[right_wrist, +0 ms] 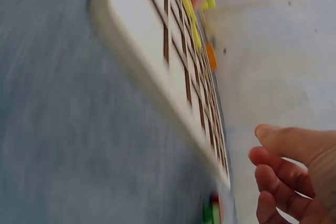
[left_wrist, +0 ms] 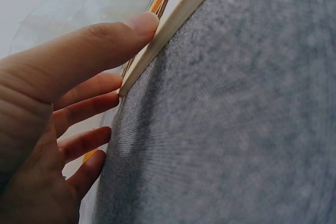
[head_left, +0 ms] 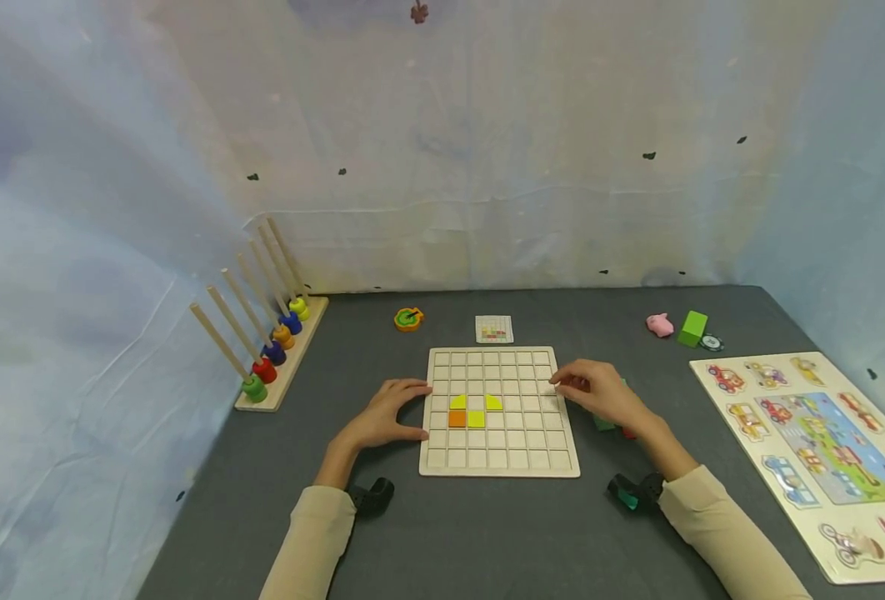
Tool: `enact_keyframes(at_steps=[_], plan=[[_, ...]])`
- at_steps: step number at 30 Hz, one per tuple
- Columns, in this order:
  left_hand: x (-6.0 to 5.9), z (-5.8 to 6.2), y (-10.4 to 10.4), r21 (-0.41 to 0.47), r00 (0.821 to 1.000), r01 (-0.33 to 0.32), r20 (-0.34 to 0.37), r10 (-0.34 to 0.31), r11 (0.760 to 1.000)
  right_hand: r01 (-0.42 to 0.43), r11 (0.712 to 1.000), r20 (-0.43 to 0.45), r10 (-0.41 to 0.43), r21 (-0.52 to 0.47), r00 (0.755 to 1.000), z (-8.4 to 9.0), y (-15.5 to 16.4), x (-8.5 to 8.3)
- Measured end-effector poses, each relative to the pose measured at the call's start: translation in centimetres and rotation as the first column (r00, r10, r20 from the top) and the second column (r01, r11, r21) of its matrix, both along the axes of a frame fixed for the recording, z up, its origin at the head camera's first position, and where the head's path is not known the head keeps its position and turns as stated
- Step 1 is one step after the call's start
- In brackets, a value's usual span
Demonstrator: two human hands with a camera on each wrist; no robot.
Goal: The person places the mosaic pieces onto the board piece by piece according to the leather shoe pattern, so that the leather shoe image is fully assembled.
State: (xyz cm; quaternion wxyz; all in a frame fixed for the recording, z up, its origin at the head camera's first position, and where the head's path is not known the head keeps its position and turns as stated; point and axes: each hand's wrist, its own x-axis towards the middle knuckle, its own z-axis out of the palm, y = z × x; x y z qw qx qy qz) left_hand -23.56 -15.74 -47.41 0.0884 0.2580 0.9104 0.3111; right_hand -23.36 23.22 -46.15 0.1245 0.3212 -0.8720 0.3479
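A square wooden grid board (head_left: pixel 498 458) lies on the table. An orange square tile (head_left: pixel 457 419) and a yellow square tile (head_left: pixel 476 419) sit side by side in its cells, with two cut-corner yellow tiles, one on the left (head_left: pixel 458 402) and one on the right (head_left: pixel 493 403), in the row above. My left hand (head_left: pixel 386 414) rests at the board's left edge, thumb and fingers spread and touching its side. Over the right edge hovers my right hand (head_left: pixel 600 390), fingers loosely bent. In the right wrist view nothing shows between its thumb (right_wrist: pixel 268 132) and fingers.
Behind the board lie a small pattern card (head_left: pixel 493 330) and an orange-green toy (head_left: pixel 408 319). A peg stand with coloured rings (head_left: pixel 292 354) is at left. At right are a picture puzzle (head_left: pixel 727 417), pink pig (head_left: pixel 659 325) and green block (head_left: pixel 692 328). Green and red pieces (head_left: pixel 603 423) lie under my right hand.
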Motion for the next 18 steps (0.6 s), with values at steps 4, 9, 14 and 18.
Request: enact_keyframes(at_steps=[4,9,14,18], plan=[[0.1,0.0,-0.1,-0.003,1.000,0.003,-0.003,-0.003,1.000,0.053,0.998,0.031,-0.054,0.033,0.998,-0.2,2.0,0.1],[0.0,0.0,-0.2,-0.002,0.999,0.022,-0.024,-0.022,1.000,0.107,0.993,0.017,-0.108,0.045,0.994,0.0,4.0,0.2],[0.0,0.0,-0.2,-0.002,1.000,0.018,-0.017,-0.018,1.000,0.187,0.980,0.030,-0.189,0.065,0.981,0.1,5.9,0.0],[0.0,0.0,-0.1,0.000,1.000,0.019,-0.022,-0.019,1.000,0.203,0.973,0.064,-0.210,0.107,0.976,0.0,7.0,-0.1]])
